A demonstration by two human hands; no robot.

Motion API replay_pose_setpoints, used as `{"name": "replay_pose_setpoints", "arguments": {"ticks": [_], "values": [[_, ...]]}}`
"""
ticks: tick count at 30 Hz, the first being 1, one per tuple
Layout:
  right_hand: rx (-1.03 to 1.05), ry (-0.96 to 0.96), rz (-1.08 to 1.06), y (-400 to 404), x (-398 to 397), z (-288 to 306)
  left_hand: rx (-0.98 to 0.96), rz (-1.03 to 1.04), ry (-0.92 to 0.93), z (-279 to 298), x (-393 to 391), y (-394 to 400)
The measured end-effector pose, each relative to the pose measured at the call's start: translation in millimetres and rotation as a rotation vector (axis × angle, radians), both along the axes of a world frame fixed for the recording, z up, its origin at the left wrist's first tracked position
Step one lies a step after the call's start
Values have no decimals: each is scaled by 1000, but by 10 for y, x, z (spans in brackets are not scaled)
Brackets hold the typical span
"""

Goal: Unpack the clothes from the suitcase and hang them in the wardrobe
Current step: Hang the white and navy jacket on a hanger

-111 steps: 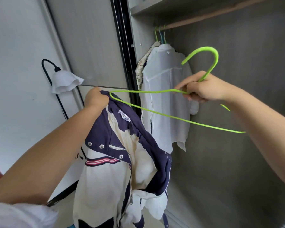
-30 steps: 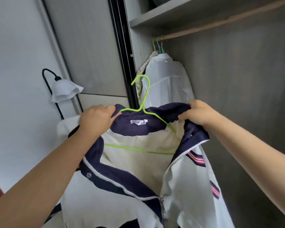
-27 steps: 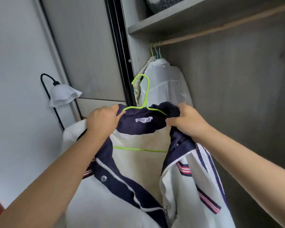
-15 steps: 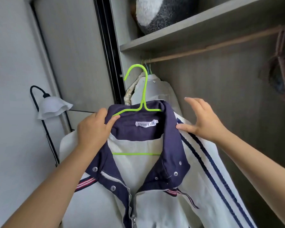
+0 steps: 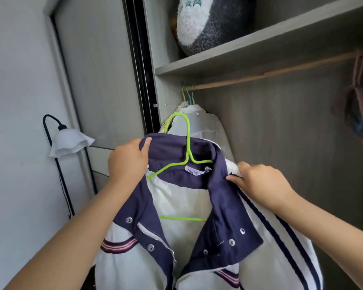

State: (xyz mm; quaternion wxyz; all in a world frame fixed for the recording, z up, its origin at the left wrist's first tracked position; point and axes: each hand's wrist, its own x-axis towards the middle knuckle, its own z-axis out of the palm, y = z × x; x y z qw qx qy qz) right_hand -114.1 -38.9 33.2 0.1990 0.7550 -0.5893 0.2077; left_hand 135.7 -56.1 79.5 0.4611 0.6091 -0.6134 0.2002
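Gripping the jacket (image 5: 197, 237) collar, your left hand (image 5: 127, 162) and right hand (image 5: 262, 183) risked unseating its hanger (image 5: 188, 143) below the rail (image 5: 270, 73).

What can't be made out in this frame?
- Head view: the white label in the navy-collared white jacket has its text partly folded under.
- The bottom edge crops the jacket hem.
- The right edge cuts off the wooden rail.
- The suitcase is out of view.

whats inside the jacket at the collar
A lime green hanger sits inside the white and navy jacket: its hook, neck and part of the bottom bar show in the open front. Its shoulder ends are covered by fabric that the left hand and right hand grip.
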Motion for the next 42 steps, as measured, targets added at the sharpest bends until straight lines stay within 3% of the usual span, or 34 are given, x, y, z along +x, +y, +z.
{"name": "replay_pose_setpoints", "arguments": {"ticks": [2, 5, 7, 8, 12, 14, 17, 19, 20, 22, 28, 33, 38, 42], "values": [[16, -51, -28, -51, -123, -6, 115, -177, 205, -25, -91, 40], [-8, -249, 34, -86, -367, 24, 511, -533, 710, -206, -133, -12], [-71, -368, 135, -61, -485, 39, 780, -578, 717, -386, -109, -78], [-86, -393, 167, -54, -537, 41, 867, -564, 591, -464, -118, -100], [-56, -371, 145, -69, -689, -21, 1099, -427, -423, -737, -279, -89], [-49, -377, 114, -74, -795, -62, 1027, -213, -585, -852, -437, -103], [-71, -414, 63, -57, -987, -96, 582, -42, -461, -797, -814, -71], [-101, -438, 25, -54, -1101, -151, 362, -169, -246, -679, -1131, -129], [-110, -444, 1, -61, -1148, -181, 358, -301, -32, -576, -1318, -170], [-103, -443, -40, -89, -1191, -251, 530, -570, 389, -388, -1671, -268], [-37, -471, -124, -303, -1339, -585, 588, -801, 1003, -21, -2330, -855], [135, -628, 6, -722, -1532, -627, 741, -894, 901, -19, -2480, -1334], [-25, -704, 29, -1411, -1181, -384, 792, -984, 809, -12, -2528, -1878], [33, -606, -68, -1933, -1010, -244, 800, -1045, 825, 9, -2492, -2300]]}}
